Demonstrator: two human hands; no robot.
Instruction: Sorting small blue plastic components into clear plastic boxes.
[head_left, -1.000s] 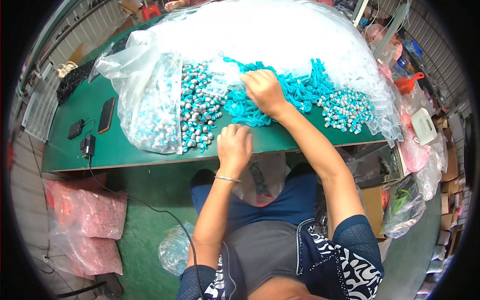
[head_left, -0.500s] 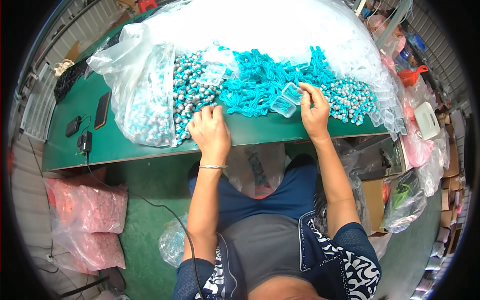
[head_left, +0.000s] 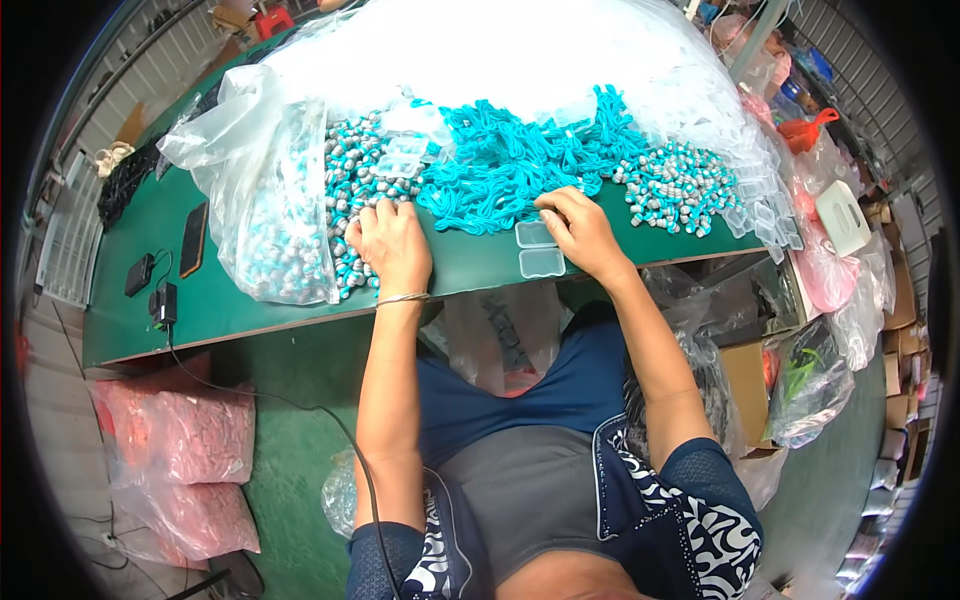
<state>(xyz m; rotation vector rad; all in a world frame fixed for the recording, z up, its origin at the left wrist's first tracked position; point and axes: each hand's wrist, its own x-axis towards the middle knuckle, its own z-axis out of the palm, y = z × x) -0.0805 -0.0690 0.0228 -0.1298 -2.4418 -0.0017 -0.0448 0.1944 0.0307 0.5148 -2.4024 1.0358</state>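
Observation:
My left hand (head_left: 392, 245) is curled over the near edge of a heap of small grey-and-teal banded pieces (head_left: 350, 165); whatever its fingertips hold is hidden. My right hand (head_left: 588, 238) has thumb and forefinger drawn together at the near side of a pile of teal cords (head_left: 490, 165); I cannot make out anything between them. Just beside those fingers, a small clear plastic case (head_left: 541, 262) lies unfolded on the green table (head_left: 465, 262), its two halves one behind the other near the front edge.
A clear bag (head_left: 275, 230) of banded pieces stands left, beside a phone (head_left: 194, 240) and small black boxes (head_left: 163, 303) with a cable. More banded pieces (head_left: 680, 190) and clear cases (head_left: 765, 215) lie right. Big translucent bags (head_left: 500, 50) fill the back. Pink sacks (head_left: 205, 430) sit on the floor.
The clear case, earlier tilted at my right fingers, now lies flat on the table, farther left. My right hand has moved left and down to the cords. My left hand has shifted slightly left.

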